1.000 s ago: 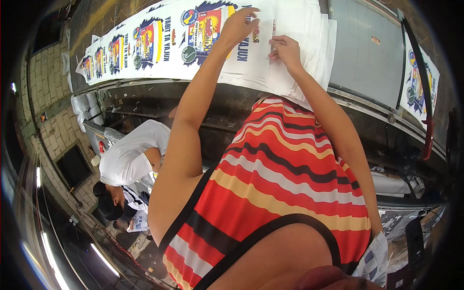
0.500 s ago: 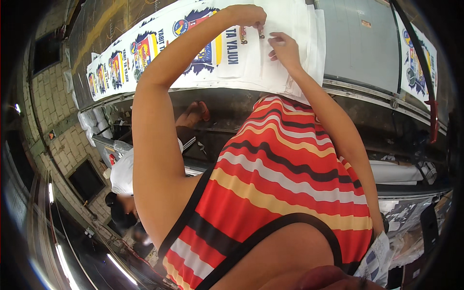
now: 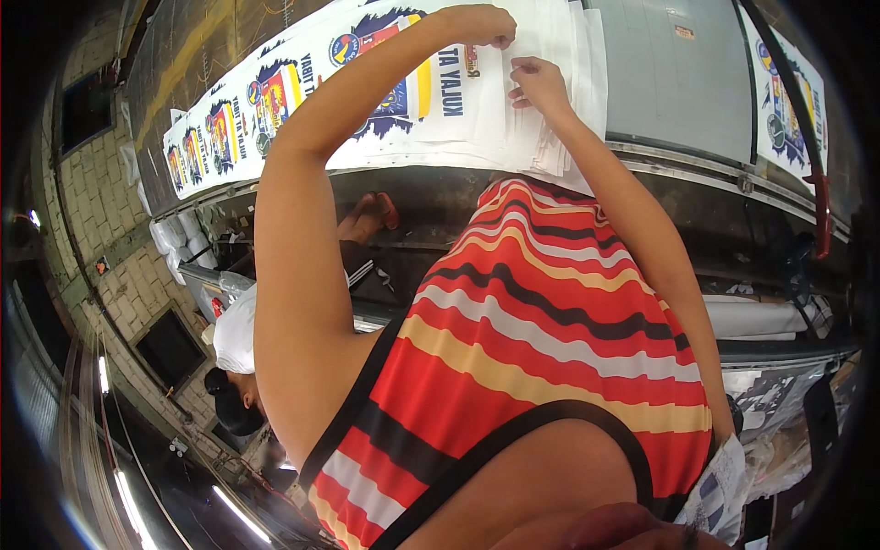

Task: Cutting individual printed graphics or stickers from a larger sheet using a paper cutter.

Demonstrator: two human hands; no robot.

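A long stack of white printed sheets [image 3: 431, 133] with blue, red and yellow designs lies across the table ahead of me. My left hand [image 3: 486, 25] reaches over the stack, fingers closed in a pinch at the right edge of the top printed sheet [image 3: 449, 84]; the fingertips are partly hidden. Just to its right, my right hand [image 3: 539, 84] hovers at or rests on the white sheet margins, thumb and fingers apart and slightly curled. Whether its fingertips touch the paper I cannot tell. Several layered white edges [image 3: 550, 151] fan out beneath my right wrist.
Right of the stack is a grey panel [image 3: 687, 82], then another printed sheet [image 3: 788, 101] behind a dark bar with a red end [image 3: 821, 220]. A metal rail [image 3: 660, 151] edges the table. A person in white [image 3: 236, 330] is at lower left, near plastic-wrapped rolls [image 3: 174, 238].
My left hand has shifted slightly right, and the top printed sheet has slid right with it, covering a small red print beneath. My right hand has barely moved.
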